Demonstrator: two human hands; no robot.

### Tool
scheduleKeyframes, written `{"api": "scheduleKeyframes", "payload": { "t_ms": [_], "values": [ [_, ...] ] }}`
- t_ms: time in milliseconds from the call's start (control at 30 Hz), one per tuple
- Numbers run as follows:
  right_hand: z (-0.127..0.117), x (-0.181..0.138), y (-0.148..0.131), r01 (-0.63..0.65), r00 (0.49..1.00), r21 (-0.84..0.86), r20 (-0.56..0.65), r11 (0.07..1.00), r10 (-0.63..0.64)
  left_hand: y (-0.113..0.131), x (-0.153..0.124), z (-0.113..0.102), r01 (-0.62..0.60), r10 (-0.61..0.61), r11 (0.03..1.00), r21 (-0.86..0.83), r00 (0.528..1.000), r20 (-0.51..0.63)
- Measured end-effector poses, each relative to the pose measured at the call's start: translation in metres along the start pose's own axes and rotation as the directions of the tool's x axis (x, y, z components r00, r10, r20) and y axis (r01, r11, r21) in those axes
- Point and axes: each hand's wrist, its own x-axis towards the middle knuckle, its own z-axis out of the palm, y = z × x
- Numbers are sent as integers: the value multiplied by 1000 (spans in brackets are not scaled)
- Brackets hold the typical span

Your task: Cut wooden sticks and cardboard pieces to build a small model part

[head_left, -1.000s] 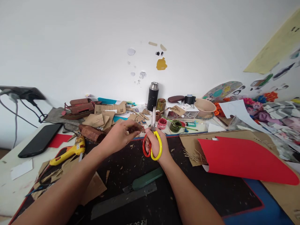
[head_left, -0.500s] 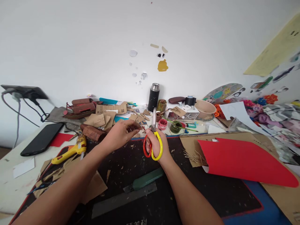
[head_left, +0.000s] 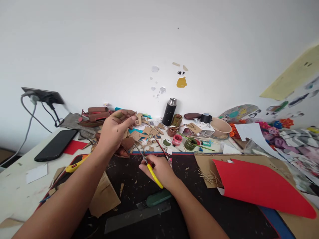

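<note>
My right hand (head_left: 160,171) grips a pair of scissors (head_left: 155,176) by the handles. The yellow handle shows, and the thin metal blades point up and left. Over the clutter at the back left, my left hand (head_left: 116,129) is raised with thumb and fingertips pinched together; whatever lies between them is too small to make out. Below that hand sits a brown rolled piece (head_left: 127,144). A slim red stick (head_left: 161,148) lies just beyond my right hand. A green-handled cutter (head_left: 159,198) rests on the dark mat (head_left: 184,212) beside a clear ruler (head_left: 137,217).
Paint pots stand at the back: pink (head_left: 177,139), green (head_left: 190,143) and brown (head_left: 171,131). Behind them is a black flask (head_left: 169,112). Red sheet (head_left: 259,186) covers cardboard at right. A black phone (head_left: 56,145) and a yellow glue gun (head_left: 77,163) are at left.
My left hand has moved up and left, away from the scissors. My right hand has lowered and turned, so the blades now tilt left instead of upright. The view has shifted slightly.
</note>
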Motion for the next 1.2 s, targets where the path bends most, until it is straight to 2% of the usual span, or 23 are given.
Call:
{"api": "scheduleKeyframes", "payload": {
  "t_ms": [167,333,433,567,833,1200],
  "values": [
    [1,2,-11,28,994,-244,113,969,0,-4,1,-2,-2,9,997,-73,996,88],
    [9,3,-25,166,949,-519,315,839,8,-1,-1,3,56,-51,998,-39,992,114],
    [15,4,-32,210,928,-594,371,776,33,-1,-4,9,95,-87,995,-36,979,185],
    [13,5,-35,221,921,-611,387,760,43,-5,-4,11,134,-118,990,-50,961,249],
    [2,2,-40,266,900,-556,437,787,5,-16,2,5,134,-141,990,45,947,290],
    [-6,1,-49,357,883,-632,469,688,-27,-16,5,2,89,-123,987,132,953,277]
  ]
}}
